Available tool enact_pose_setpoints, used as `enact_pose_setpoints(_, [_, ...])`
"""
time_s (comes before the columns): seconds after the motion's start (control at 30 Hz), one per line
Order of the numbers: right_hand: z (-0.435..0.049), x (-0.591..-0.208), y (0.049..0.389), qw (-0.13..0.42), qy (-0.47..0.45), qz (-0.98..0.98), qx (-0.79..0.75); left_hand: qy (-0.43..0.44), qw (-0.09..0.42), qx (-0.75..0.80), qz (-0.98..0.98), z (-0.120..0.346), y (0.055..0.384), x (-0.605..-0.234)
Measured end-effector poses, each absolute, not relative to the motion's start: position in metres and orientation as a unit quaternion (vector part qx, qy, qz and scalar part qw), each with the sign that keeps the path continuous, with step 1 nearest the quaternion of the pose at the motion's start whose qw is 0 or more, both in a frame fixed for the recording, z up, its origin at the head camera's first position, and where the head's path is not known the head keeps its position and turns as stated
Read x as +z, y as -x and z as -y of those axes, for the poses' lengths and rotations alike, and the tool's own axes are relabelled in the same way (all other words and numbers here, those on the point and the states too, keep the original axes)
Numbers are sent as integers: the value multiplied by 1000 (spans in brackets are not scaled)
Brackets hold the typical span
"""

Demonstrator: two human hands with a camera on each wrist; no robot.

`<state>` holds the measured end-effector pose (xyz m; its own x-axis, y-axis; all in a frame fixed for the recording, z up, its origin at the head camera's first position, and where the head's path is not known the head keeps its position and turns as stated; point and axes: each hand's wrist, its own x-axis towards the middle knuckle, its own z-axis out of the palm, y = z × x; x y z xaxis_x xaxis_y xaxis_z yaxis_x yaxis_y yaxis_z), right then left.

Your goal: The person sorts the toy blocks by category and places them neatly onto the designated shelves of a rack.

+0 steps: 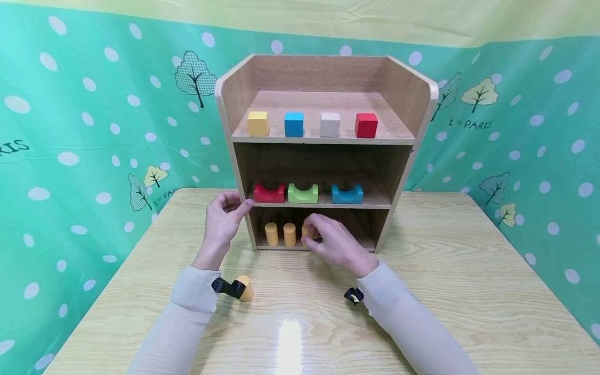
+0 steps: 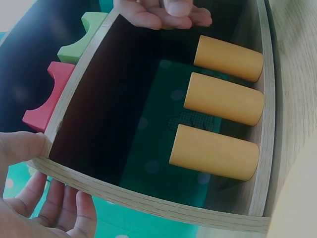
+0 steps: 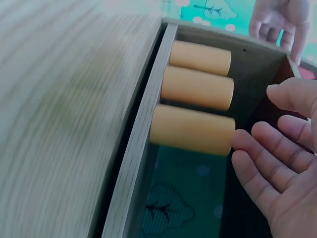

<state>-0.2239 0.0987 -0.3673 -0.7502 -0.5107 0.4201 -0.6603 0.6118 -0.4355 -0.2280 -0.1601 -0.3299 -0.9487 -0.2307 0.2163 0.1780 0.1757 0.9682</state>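
A small wooden shelf (image 1: pixel 309 73) stands on the table. My left hand (image 1: pixel 221 224) grips its left side panel, thumb at the front edge of the middle board and fingers on the outer side. Three yellow wooden cylinders (image 2: pixel 215 151) stand upright in a row along the front of the bottom compartment. Beside the rightmost cylinder (image 3: pixel 193 130) is my right hand (image 3: pixel 282 168), thumb apart and fingers loosely bent, fingertips close to its top end; whether they touch is unclear. Another yellow cylinder (image 1: pixel 246 292) stands on the table by my left wrist, partly covered by the wrist strap.
On the middle board sit red (image 1: pixel 269 194), green (image 1: pixel 302 194) and blue (image 1: pixel 347 195) arch blocks. The top board carries a yellow cube (image 1: pixel 258 124), a blue cube (image 1: pixel 294 125), a white cube (image 1: pixel 330 125) and a red cube (image 1: pixel 366 125). A patterned green cloth (image 1: pixel 94 156) hangs behind the table (image 1: pixel 445 260).
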Motion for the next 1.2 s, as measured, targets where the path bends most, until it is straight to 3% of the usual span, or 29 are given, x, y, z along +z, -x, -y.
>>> enact_pose_setpoints(0.6, [-75,-368,212,127,-401,860,287,-17,159,-640,752,160,229,-329])
enact_pose_setpoints(1.2, [-52,-365,202,39,-435,862,259,-17,163,-642,749,160,228,-331])
